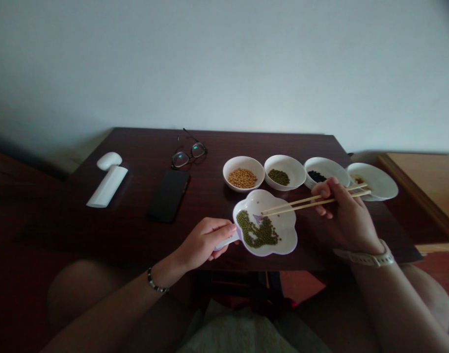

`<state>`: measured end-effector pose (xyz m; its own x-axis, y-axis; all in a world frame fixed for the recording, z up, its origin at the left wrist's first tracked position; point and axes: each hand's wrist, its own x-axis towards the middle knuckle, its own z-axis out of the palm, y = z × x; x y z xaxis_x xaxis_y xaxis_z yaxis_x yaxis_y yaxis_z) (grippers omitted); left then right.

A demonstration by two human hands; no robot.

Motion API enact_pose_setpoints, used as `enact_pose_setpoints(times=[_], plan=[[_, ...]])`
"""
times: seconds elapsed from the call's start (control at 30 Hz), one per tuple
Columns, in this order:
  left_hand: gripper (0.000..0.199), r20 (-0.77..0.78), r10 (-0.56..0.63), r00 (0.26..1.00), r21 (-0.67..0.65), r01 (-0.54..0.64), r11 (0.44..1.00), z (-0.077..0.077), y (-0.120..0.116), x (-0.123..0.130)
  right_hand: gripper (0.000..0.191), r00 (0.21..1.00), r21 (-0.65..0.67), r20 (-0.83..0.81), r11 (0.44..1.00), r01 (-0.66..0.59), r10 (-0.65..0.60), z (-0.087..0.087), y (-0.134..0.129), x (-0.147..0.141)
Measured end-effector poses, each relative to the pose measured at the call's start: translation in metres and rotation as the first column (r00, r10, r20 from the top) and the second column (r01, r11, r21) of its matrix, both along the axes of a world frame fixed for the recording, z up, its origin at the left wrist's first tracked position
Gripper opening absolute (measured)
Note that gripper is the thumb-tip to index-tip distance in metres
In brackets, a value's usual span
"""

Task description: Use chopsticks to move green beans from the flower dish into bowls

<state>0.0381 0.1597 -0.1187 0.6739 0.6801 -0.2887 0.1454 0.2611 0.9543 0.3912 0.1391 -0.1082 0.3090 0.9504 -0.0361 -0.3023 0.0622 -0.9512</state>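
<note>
My left hand [207, 239] is closed round the short handle of a white flower-shaped bowl [286, 230] with a pale purple rim. Green mung beans [261, 233] lie spread over the left and lower part of its inside. In my right hand [344, 213] is a pair of wooden chopsticks [298, 204], their tips inside the bowl near the beans; whether they pinch a bean is too small to tell. Behind the flower-shaped bowl stand round white bowls: one with yellow soybeans [242, 178], one with green beans [278, 177], one with black beans [316, 176], partly behind my right hand.
At the right end of the row, another white bowl [382, 184] holds something reddish and pale. Eyeglasses [189, 156], a black phone [169, 196] and a white case-like object [108, 186] with a rounded end lie left on the dark table [224, 142]. A wall rises behind.
</note>
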Motion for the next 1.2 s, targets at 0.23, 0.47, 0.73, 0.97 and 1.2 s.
enact_pose_setpoints(times=[0.23, 0.47, 0.73, 0.97, 1.2], plan=[[0.052, 0.003, -0.006, 1.0, 0.001, 0.006, 1.0, -0.001, -0.002, -0.012, 0.035, 0.895, 0.021, -0.333, 0.947, 0.322, -0.297, 0.007, 0.013, 0.026], [0.053, 0.004, -0.003, 1.0, 0.004, 0.003, 1.0, -0.001, -0.003, -0.016, 0.025, 0.914, 0.057, -0.255, 0.938, 0.341, -0.317, -0.007, 0.018, 0.051], [0.053, -0.001, -0.003, 1.0, 0.011, 0.003, 1.0, -0.001, -0.003, -0.015, 0.024, 0.911, 0.076, -0.221, 0.925, 0.372, -0.348, -0.012, 0.018, 0.054], [0.053, -0.008, -0.003, 1.0, 0.004, 0.003, 1.0, -0.001, -0.003, -0.014, 0.024, 0.914, 0.055, -0.245, 0.937, 0.345, -0.323, -0.005, 0.017, 0.046], [0.054, -0.039, -0.026, 0.999, -0.017, 0.026, 1.0, 0.0, -0.002, -0.009, 0.037, 0.971, 0.05, -0.108, 0.974, 0.221, -0.215, -0.007, 0.011, 0.027]])
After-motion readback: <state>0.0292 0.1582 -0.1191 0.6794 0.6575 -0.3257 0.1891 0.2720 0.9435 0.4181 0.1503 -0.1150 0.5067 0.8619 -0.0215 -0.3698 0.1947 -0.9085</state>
